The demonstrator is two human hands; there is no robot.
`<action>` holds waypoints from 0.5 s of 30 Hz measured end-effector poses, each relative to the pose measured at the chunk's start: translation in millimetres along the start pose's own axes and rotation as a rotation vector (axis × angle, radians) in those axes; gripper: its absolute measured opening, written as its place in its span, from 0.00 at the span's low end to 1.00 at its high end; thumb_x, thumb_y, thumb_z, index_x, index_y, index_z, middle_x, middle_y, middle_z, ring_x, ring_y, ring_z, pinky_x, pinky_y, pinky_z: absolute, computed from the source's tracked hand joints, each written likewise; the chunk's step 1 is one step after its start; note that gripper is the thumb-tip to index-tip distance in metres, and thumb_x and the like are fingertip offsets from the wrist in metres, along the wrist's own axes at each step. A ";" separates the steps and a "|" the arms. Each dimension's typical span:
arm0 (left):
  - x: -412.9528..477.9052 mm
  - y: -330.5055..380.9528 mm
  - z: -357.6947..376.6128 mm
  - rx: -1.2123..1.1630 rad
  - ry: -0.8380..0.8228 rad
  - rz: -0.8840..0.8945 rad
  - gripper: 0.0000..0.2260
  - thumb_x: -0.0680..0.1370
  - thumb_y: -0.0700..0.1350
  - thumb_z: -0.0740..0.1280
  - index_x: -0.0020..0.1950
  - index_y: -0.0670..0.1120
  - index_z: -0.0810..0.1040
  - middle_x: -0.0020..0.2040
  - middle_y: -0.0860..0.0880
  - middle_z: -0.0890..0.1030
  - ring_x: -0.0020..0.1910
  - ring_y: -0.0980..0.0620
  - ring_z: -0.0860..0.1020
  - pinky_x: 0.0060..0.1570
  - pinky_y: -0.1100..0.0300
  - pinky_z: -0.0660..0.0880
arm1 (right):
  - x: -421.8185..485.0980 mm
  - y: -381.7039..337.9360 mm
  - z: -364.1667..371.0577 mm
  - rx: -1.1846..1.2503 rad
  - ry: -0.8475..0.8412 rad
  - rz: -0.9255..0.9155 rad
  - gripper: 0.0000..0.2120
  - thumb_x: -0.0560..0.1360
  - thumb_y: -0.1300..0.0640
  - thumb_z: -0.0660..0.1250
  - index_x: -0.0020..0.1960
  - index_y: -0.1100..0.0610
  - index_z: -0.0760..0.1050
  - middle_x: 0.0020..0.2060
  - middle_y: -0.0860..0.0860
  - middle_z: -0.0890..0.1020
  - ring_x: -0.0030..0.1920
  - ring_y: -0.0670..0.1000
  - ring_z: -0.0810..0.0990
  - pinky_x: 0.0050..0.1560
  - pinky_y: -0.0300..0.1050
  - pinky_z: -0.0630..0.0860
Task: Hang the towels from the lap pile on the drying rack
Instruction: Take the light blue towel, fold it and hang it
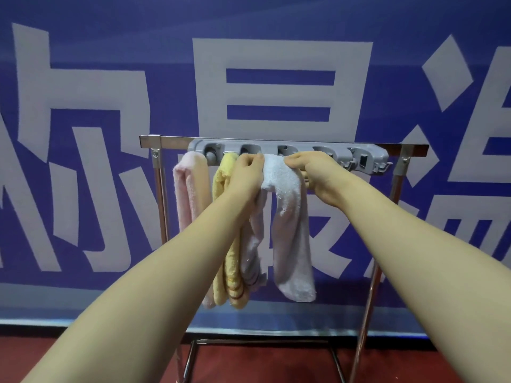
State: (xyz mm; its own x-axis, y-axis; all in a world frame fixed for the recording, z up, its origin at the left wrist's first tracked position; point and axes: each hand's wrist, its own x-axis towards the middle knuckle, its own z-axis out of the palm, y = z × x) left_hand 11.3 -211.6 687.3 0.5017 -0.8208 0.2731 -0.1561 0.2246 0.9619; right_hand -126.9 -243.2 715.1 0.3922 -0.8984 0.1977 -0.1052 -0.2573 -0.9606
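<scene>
Starting at the left, we are seeing the drying rack [159,172], a chrome frame whose top bar is carrying a grey clip holder [287,153] with a row of slots, standing on a red floor [249,366] in front of a blue banner [110,51] with large pale characters. A pink towel [190,189] is hanging folded from the leftmost end of the holder, and just beside it a yellow towel [222,183] with striped ends is hanging down, partly hidden behind our forearm. Our left hand [247,175] is reaching up to the holder with its fingers curled closed, pinching the left edge of the white towel [287,217] near its top. That towel is draping over the middle of the holder, with two lengths hanging down, the right one wider and the left one falling just beside the yellow towel. Our right hand [312,168] is lying on the towel's right side at the top, fingers bent and pressing the cloth against the holder, though we cannot tell how firmly it is gripping. Further right, the holder's last slots are standing bare, and the rack's right post is slanting down to the floor.
</scene>
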 end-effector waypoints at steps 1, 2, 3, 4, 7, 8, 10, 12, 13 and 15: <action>2.5 2.7 0.3 0.012 0.013 -0.022 0.13 0.80 0.55 0.58 0.45 0.47 0.74 0.33 0.49 0.74 0.34 0.51 0.74 0.30 0.60 0.72 | 3.5 -1.3 2.5 0.004 0.020 -0.016 0.08 0.76 0.59 0.66 0.54 0.58 0.80 0.46 0.50 0.84 0.43 0.48 0.80 0.43 0.43 0.73; 6.2 4.8 0.8 0.022 0.025 -0.037 0.13 0.81 0.54 0.57 0.49 0.47 0.74 0.33 0.48 0.74 0.33 0.49 0.74 0.30 0.60 0.72 | 6.1 -2.6 4.9 0.009 0.035 -0.031 0.09 0.76 0.59 0.66 0.55 0.60 0.80 0.46 0.52 0.84 0.44 0.49 0.80 0.43 0.43 0.74; 8.1 8.8 1.1 0.046 0.031 -0.044 0.13 0.81 0.54 0.57 0.52 0.46 0.75 0.35 0.47 0.76 0.35 0.48 0.75 0.34 0.57 0.76 | 9.1 -3.5 7.2 0.014 0.050 -0.050 0.09 0.77 0.60 0.66 0.54 0.62 0.80 0.45 0.53 0.83 0.43 0.50 0.80 0.42 0.42 0.74; 13.5 10.8 2.3 0.058 0.038 -0.028 0.13 0.81 0.53 0.58 0.54 0.46 0.76 0.38 0.46 0.78 0.38 0.46 0.77 0.43 0.52 0.78 | 12.3 -4.0 9.5 0.015 0.071 -0.066 0.08 0.77 0.61 0.66 0.52 0.63 0.80 0.44 0.54 0.82 0.43 0.50 0.79 0.42 0.42 0.75; 21.9 20.6 7.5 0.095 0.059 -0.031 0.13 0.81 0.48 0.59 0.58 0.43 0.77 0.47 0.45 0.81 0.46 0.46 0.77 0.54 0.52 0.75 | 22.7 -2.9 15.7 0.017 0.147 -0.070 0.06 0.77 0.60 0.65 0.48 0.61 0.80 0.43 0.55 0.80 0.43 0.52 0.78 0.41 0.41 0.75; 25.3 21.4 9.1 0.118 0.064 -0.047 0.13 0.80 0.48 0.59 0.58 0.43 0.77 0.49 0.45 0.81 0.47 0.46 0.78 0.54 0.53 0.75 | 26.5 -1.7 18.3 0.013 0.168 -0.062 0.06 0.77 0.61 0.64 0.47 0.61 0.79 0.42 0.55 0.79 0.42 0.52 0.76 0.39 0.41 0.74; 32.1 21.0 13.0 0.130 0.069 -0.068 0.13 0.81 0.47 0.59 0.60 0.43 0.77 0.52 0.44 0.82 0.51 0.44 0.80 0.56 0.53 0.75 | 34.8 1.0 24.2 -0.036 0.207 -0.054 0.10 0.76 0.62 0.63 0.37 0.56 0.75 0.35 0.54 0.74 0.37 0.52 0.71 0.35 0.42 0.69; 33.0 21.7 14.4 0.160 0.088 -0.075 0.13 0.82 0.46 0.58 0.61 0.42 0.77 0.55 0.42 0.82 0.56 0.42 0.79 0.58 0.52 0.75 | 42.5 5.1 28.8 -0.146 0.256 -0.049 0.16 0.75 0.61 0.61 0.29 0.53 0.66 0.28 0.51 0.67 0.33 0.52 0.64 0.33 0.42 0.63; 34.6 20.4 15.9 0.172 0.089 -0.074 0.13 0.82 0.45 0.58 0.61 0.41 0.77 0.56 0.41 0.81 0.57 0.41 0.78 0.59 0.52 0.74 | 45.4 7.1 30.2 -0.213 0.281 -0.052 0.17 0.76 0.61 0.60 0.29 0.53 0.64 0.26 0.50 0.65 0.31 0.52 0.63 0.32 0.42 0.61; 31.6 19.3 14.6 0.168 0.094 -0.054 0.14 0.82 0.44 0.58 0.61 0.39 0.77 0.58 0.40 0.80 0.59 0.41 0.77 0.60 0.53 0.73 | 48.0 9.8 31.3 -0.313 0.291 -0.045 0.19 0.78 0.59 0.59 0.29 0.53 0.62 0.26 0.49 0.64 0.29 0.50 0.62 0.32 0.43 0.61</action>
State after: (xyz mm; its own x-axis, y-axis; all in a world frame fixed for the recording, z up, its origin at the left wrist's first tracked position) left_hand 11.7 -240.8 714.2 0.5893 -0.7749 0.2285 -0.2621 0.0842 0.9614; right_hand -80.5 -277.7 709.0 0.1334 -0.9353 0.3277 -0.3839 -0.3536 -0.8530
